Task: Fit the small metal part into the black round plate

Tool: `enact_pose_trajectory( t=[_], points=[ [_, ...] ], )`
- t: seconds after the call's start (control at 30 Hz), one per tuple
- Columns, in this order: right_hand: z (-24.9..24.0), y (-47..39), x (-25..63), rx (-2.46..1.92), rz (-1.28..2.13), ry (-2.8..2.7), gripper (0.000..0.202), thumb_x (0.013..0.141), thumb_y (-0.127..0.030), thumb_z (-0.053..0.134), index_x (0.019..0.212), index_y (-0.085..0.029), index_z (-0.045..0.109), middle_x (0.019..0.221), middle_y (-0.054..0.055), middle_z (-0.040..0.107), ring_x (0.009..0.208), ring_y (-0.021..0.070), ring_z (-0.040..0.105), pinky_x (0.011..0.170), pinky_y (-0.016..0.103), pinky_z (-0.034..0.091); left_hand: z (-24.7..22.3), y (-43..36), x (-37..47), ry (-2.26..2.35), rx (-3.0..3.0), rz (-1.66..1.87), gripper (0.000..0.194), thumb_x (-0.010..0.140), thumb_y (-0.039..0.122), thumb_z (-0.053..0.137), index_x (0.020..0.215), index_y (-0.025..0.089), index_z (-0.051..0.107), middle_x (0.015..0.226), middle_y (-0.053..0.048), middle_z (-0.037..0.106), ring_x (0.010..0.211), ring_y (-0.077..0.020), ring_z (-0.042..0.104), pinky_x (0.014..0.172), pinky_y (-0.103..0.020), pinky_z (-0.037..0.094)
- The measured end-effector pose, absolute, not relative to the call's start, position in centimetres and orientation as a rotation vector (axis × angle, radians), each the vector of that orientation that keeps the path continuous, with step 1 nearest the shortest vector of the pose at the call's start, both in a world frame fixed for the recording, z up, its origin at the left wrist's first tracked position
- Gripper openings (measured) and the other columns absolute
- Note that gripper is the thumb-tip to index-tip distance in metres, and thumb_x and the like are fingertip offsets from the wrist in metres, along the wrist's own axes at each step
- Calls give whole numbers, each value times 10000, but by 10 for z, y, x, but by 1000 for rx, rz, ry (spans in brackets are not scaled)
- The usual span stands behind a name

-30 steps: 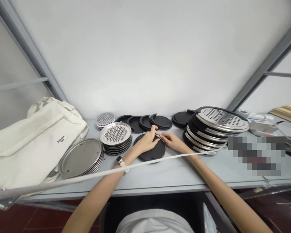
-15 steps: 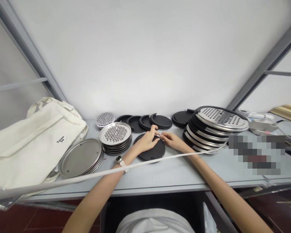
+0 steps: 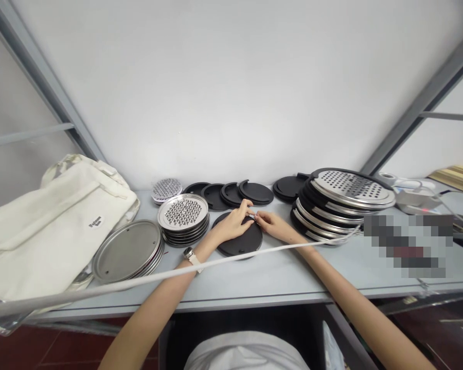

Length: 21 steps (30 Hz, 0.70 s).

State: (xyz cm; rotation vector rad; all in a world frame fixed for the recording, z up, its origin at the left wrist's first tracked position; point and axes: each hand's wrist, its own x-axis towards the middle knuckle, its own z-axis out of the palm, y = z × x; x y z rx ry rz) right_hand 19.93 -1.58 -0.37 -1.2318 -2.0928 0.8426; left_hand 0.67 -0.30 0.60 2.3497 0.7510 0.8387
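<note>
I see left hand on black disc behind front edge of desk, likely steadying, grip unclear; right hand pinches pale piece

Dark lettering stands on a pale label on the bag. It runs in 2 short lines; the upper seems to begin with "P", but the rest is too small and blurred to read.

Black disc partly hidden by left hand (cream bag cut off leftward)
</note>
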Motion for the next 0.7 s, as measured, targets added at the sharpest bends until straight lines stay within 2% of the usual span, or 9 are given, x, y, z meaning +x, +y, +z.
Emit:
enact_pose_trajectory(
  t=[0.7],
  points=[
    [-1,-13,200,-1201,844,-2062,464,885,-580,384,626,-196,404,571,-31,411,557,120,375,543,252,280,8,-5,6,738,2346,843,398,857,149,500,1204,205,314,1121,-100,629,1086,-206,600,942,-365,466]
  ],
)
